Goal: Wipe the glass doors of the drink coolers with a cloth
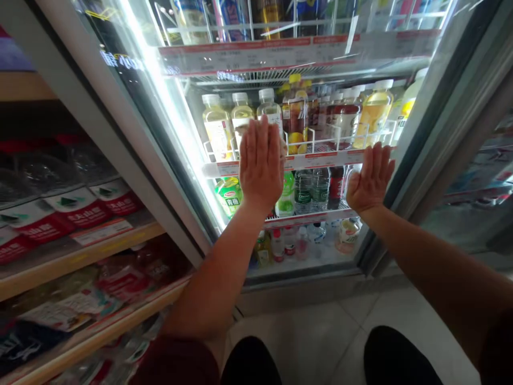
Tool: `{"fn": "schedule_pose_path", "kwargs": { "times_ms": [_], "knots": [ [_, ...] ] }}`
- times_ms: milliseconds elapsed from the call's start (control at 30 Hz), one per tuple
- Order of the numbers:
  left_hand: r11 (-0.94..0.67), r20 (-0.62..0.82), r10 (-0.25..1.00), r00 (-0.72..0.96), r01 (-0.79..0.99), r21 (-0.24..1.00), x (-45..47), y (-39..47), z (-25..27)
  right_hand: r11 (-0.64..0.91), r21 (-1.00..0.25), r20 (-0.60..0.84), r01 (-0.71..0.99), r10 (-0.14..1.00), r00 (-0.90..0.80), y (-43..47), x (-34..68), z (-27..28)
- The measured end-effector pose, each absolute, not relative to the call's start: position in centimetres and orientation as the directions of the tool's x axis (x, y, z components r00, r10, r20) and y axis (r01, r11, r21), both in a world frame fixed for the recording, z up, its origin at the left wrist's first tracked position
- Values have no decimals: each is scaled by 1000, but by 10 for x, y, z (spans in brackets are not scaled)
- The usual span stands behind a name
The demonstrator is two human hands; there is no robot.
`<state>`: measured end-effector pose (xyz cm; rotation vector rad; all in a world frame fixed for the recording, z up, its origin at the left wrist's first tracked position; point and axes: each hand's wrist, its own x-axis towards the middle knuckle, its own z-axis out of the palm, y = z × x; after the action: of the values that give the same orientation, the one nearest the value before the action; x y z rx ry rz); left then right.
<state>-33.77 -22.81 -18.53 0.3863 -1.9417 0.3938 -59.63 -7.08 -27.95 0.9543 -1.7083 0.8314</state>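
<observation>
We find both hands before the cooler's glass door (304, 275), the left hand (261, 168) about mid-pane and the right hand (371, 182) near the frame (425, 139). The left fingers (263, 141) are straight and close together; the right fingers (377, 160) are straight and slightly parted. We see nothing held in either. The palms face away from us, and we cannot tell whether they press on the glass or stop just short of it.

Hazards, in our judgement: flat palms have no edge to grip, so a sideways push could slip and smear the pane. Uneven pressure might jolt the door and topple bottles behind it. The right hand is the more exposed, since fingers straying to the frame could be pinched if the door shifts.

Surroundings: behind the glass, a row of bottles (218, 128) stands on the middle shelf behind a wire rail (339, 136), with more drinks (229, 195) on the shelf below. The pane bars reach to all of them. Reflections (120, 59) and a bright light strip (154, 91) hamper our reading of its surface. At left, shelving (90, 259) with red-labelled bottles (76, 214) stands beside the cooler. Two dark shapes, probably the person's knees or shoes (250, 361), show above the tiled floor (320, 326), where an outward-swinging door might meet them.
</observation>
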Motion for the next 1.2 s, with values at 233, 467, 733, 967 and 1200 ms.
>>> {"fn": "schedule_pose_path", "kwargs": {
  "times_ms": [233, 467, 733, 967, 1200],
  "knots": [
    [919, 826, -35, -562, -344, -195, -347, -214, -275, 458, -99, 950, -884, -220, -220, -71, -596, -280],
    [898, 862, 3, -508, -377, -225, -338, -228, -231, 463, -37, 971, -886, -192, -141, -72, -603, -284],
    [851, 902, -192, -388, -524, -44, -348, -215, -186, 478, -46, 966, -877, -201, -160, -73, -602, -283],
    [920, 819, 135, -558, -235, -313, -352, -224, -258, 497, -82, 943, -864, -242, -228, -76, -592, -277],
    [969, 979, -49, -200, -249, -2, -363, -239, -154, 544, -111, 887, -832, -323, -329, -77, -581, -268]
  ]
}}
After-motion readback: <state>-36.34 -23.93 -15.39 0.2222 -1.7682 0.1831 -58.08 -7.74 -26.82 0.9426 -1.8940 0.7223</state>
